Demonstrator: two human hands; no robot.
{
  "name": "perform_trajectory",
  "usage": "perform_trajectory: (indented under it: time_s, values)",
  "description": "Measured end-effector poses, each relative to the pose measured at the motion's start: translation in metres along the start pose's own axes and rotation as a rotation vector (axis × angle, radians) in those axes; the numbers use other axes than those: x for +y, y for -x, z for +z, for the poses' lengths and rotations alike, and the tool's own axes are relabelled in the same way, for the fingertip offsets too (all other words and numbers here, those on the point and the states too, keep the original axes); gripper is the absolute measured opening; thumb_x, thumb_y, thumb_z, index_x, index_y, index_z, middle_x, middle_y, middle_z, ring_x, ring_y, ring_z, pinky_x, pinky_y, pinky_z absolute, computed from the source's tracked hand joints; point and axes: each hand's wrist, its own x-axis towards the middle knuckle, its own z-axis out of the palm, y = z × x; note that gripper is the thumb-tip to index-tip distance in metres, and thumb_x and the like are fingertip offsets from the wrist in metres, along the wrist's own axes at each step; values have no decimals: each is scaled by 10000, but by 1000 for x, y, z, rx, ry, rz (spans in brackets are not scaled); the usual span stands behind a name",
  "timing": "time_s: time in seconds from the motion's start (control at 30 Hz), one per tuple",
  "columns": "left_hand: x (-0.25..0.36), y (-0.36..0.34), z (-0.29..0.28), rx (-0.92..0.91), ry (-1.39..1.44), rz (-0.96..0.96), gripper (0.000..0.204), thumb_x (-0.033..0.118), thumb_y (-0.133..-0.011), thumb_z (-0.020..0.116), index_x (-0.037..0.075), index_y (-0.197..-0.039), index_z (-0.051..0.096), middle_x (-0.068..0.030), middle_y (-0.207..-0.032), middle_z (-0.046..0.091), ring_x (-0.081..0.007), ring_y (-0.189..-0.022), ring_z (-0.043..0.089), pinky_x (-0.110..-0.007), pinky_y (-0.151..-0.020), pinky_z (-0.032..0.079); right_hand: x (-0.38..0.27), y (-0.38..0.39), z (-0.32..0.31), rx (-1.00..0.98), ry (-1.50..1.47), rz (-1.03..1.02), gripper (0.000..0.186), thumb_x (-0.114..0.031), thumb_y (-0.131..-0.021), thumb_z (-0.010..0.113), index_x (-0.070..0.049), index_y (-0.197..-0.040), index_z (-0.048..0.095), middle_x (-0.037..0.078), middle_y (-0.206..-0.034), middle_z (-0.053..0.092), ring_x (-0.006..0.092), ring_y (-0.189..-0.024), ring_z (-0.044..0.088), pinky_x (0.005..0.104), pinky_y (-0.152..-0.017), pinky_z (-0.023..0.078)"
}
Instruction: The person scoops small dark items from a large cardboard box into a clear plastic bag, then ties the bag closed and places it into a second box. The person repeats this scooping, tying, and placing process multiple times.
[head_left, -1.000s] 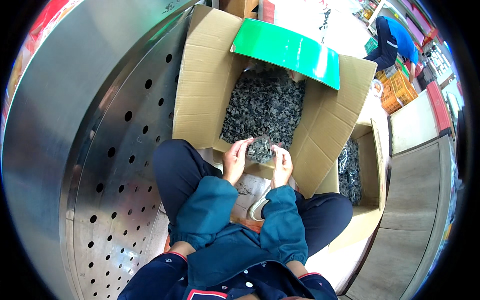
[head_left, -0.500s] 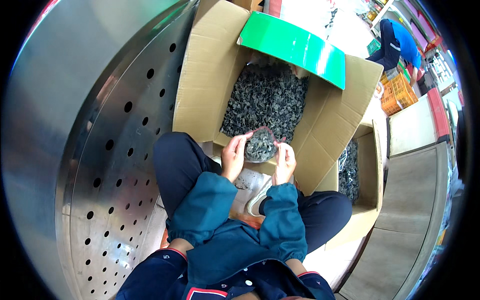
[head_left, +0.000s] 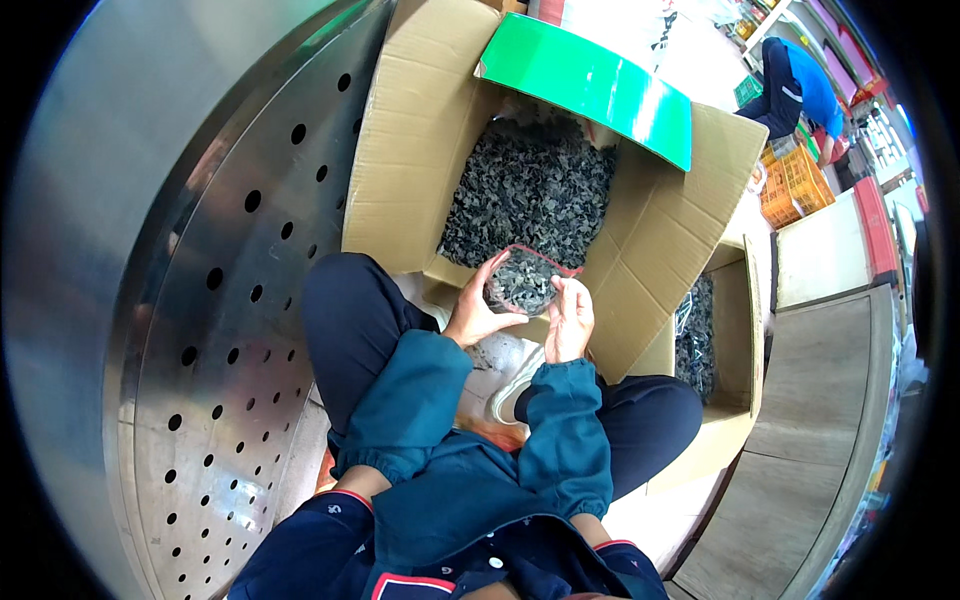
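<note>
A small clear zip bag with a red strip along its top edge is filled with dark dried flakes that look like dried black fungus. My left hand wraps its left side, thumb stretched along the near side and fingers up by the red strip. With bent fingers, my right hand pinches the bag's right edge just below the strip. Beyond the bag stands an open cardboard box, holding a deep heap of the same dried flakes. The bag is held over the box's near edge.
A green flap hangs over the box's far side. To the right is a second cardboard box with more dark pieces. A perforated metal panel rises at left. Far right, a person in blue bends near an orange crate.
My left thumb has moved to the bag's near side, and the left fingers now wrap it. The red strip has gone from a curved arch to a straighter line slanting down to the right.
</note>
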Motion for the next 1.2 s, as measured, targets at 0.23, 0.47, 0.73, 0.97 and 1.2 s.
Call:
perform_trajectory:
  time_s: [0.23, 0.47, 0.73, 0.97, 1.2]
  values:
    - [-11, 1, 3, 21, -77, -16, 791, 153, -494, 852, 46, -1171, 459, -109, -1117, 537, -240, -1067, 517, -338, -922, 407, -15, 1, 16, 89, 623, -545, 93, -36, -860, 563, -20, -951, 559, 75, -967, 594, 137, -878, 564, 262, -799, 439]
    - [-16, 1, 1, 13, -41, -6, 694, 142, -553, 808, 46, -1146, 461, -105, -1097, 529, -233, -1041, 526, -329, -880, 423, -52, 13, 73, -497, 1208, -702, 120, -31, -766, 614, -37, -887, 617, 94, -834, 580, 234, -757, 576, 308, -657, 472]
    - [-8, -2, 6, 9, 67, -83, 553, 147, -660, 723, 68, -1142, 463, -111, -1056, 575, -241, -986, 572, -334, -830, 448, -30, 15, 72, -528, 1522, -660, 162, -194, -752, 638, -46, -807, 602, 91, -864, 554, 293, -835, 517, 397, -710, 399]
    - [-12, -1, 7, 21, 63, -62, 466, 165, -717, 705, 65, -1106, 469, -81, -1025, 584, -169, -938, 569, -301, -803, 458, -31, 17, 75, -593, 1486, -653, 198, -201, -756, 627, -41, -871, 605, 97, -908, 551, 300, -855, 507, 392, -753, 407]
    - [-9, 1, 6, 13, -14, -21, 477, 120, -658, 734, 65, -1069, 497, -63, -958, 580, -150, -862, 550, -295, -768, 460, -32, 15, 57, -476, 1012, -687, 59, -31, -743, 638, -17, -786, 600, 122, -924, 585, 263, -843, 571, 329, -745, 463]
